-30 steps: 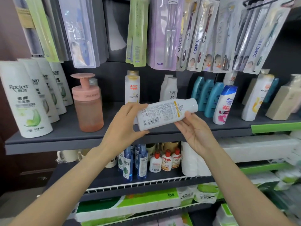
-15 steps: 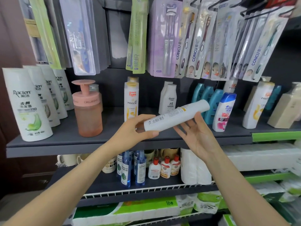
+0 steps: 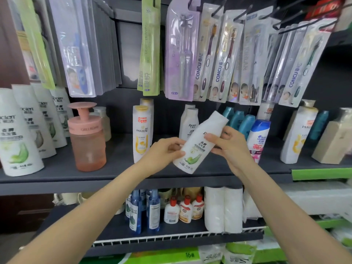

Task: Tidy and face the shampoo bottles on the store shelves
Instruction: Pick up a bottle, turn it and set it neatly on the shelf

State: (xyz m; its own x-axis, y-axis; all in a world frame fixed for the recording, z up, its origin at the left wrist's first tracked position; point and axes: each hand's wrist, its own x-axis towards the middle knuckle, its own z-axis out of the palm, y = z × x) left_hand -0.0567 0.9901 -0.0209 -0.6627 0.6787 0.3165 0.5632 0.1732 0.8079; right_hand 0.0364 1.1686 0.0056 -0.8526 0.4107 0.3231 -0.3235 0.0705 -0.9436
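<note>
Both hands hold one white shampoo bottle (image 3: 198, 144) in the air, just in front of the dark shelf (image 3: 118, 174). The bottle is tilted, with its cap end up and to the right and its base down and to the left. Its front label, with green leaf art, faces the camera.

Left hand (image 3: 162, 151): fingers and thumb curled round the lower part of the bottle, near the base. Thumb lies on the front face beside the leaf art.

Right hand (image 3: 230, 145): grasps the upper body of the bottle from the right. Thumb across the front; fingers wrap behind, mostly hidden.

Directly behind the held bottle, two similar small white bottles (image 3: 189, 122) stand upright, one in front of the other. Left of the grip stands a Pantene bottle (image 3: 142, 133), upright, label forward, with another behind it. Further left is a pink pump dispenser (image 3: 86, 138). At the far left a row of large white bottles (image 3: 18, 134) with green labels runs back in a line.

Just right of the right hand stands a blue-capped white bottle (image 3: 259, 138), with teal bottles (image 3: 242, 121) behind it. Further right is another tall white Pantene bottle (image 3: 297, 134).

Above the grip, carded toothbrushes (image 3: 219, 58) hang from hooks.

Below the grip, on the lower shelf: blue spray bottles (image 3: 144, 210), small red-capped bottles (image 3: 185, 209) and white paper rolls (image 3: 222, 208).
</note>
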